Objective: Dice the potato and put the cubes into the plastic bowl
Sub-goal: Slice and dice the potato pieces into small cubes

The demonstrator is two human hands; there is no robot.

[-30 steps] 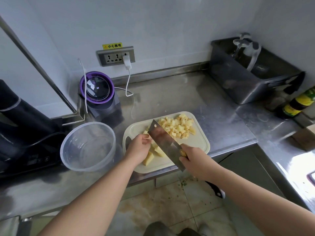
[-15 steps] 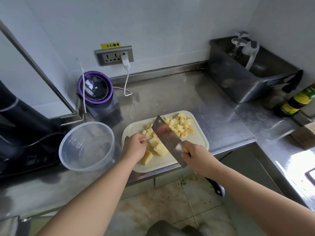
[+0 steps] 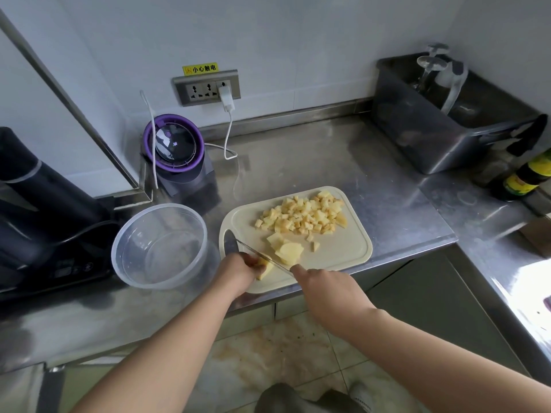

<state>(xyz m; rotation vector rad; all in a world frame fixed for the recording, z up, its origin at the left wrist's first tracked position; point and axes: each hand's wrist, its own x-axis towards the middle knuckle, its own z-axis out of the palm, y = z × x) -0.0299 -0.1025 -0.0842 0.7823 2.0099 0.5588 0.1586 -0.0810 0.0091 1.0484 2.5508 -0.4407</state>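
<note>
Dicing stage: your left hand (image 3: 238, 274) grips a potato chunk (image 3: 266, 271), your right hand (image 3: 325, 289) grips the cleaver (image 3: 259, 254) over it; next, chop squarely, fingers clear.

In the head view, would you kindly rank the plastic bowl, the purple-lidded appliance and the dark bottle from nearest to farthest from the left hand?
1. plastic bowl, just to the left of the left hand.
2. purple-lidded appliance, behind the bowl, near the wall.
3. dark bottle, far right along the counter.
</note>
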